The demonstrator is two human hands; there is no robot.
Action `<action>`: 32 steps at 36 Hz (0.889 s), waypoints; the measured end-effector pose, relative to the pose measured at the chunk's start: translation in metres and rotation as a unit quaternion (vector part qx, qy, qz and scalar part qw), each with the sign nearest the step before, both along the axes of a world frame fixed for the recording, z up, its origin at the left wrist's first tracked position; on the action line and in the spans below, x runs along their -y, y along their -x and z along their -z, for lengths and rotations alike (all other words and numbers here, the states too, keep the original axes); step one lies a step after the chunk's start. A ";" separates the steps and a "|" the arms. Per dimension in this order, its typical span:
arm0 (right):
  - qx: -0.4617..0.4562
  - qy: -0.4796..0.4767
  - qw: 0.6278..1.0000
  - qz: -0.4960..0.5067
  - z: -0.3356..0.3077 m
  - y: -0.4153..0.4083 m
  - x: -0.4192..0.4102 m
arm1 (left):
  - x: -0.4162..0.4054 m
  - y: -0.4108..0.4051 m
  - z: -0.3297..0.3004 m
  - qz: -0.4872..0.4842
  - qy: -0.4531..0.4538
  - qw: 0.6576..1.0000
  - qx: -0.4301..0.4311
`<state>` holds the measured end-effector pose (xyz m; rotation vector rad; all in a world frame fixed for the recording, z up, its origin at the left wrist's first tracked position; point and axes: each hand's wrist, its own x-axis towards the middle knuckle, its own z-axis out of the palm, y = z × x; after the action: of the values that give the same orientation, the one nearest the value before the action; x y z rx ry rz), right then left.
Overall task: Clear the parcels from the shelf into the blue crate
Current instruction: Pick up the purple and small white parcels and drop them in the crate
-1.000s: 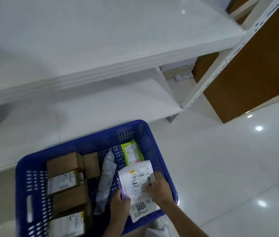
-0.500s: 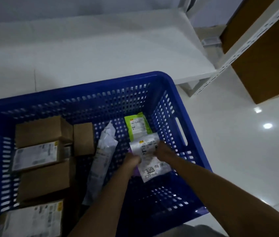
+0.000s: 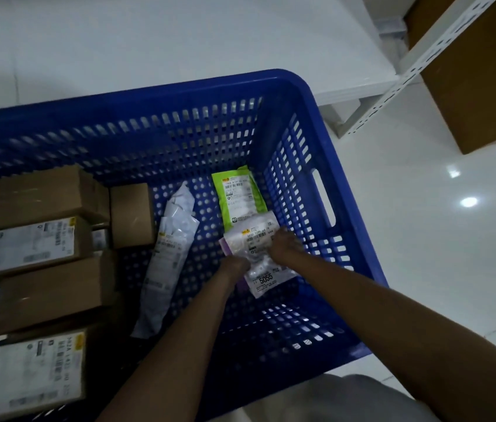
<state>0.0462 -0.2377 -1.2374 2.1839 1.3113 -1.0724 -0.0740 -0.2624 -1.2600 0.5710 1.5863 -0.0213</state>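
- One blue crate (image 3: 301,95)
- Two hands: left hand (image 3: 236,266), right hand (image 3: 284,246)
- Three soft mailers: green (image 3: 237,194), white (image 3: 170,248), labelled "5055" (image 3: 263,280)
- Brown cardboard boxes (image 3: 46,194): at least six, some partly hidden

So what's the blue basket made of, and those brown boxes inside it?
The blue crate looks like hard moulded plastic: smooth, slightly glossy, with rows of neat slots in its walls and floor. The brown boxes look like matte cardboard, with folded edges and what look like white paper labels stuck on.
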 end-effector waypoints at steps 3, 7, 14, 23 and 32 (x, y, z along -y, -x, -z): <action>0.008 -0.016 1.000 0.010 -0.009 0.006 0.000 | 0.006 0.004 -0.014 0.003 -0.012 1.000 -0.014; 0.006 -0.003 1.000 0.001 -0.029 0.007 0.003 | 0.011 0.013 -0.034 -0.034 -0.008 0.999 -0.002; -0.046 -0.056 0.996 -0.056 -0.073 0.007 0.012 | 0.017 0.029 -0.089 0.019 -0.182 0.982 -0.043; 0.007 -0.235 0.946 -0.221 -0.150 0.038 0.006 | 0.000 0.065 -0.172 0.220 -0.388 0.851 -0.276; 0.010 -0.337 0.912 -0.233 -0.289 0.086 0.000 | -0.012 0.127 -0.313 0.249 -0.455 0.752 -0.406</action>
<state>-0.0402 -0.2374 -0.9483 2.0901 2.2953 -0.4374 -0.2013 -0.2504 -0.9474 1.9668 2.1888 0.1311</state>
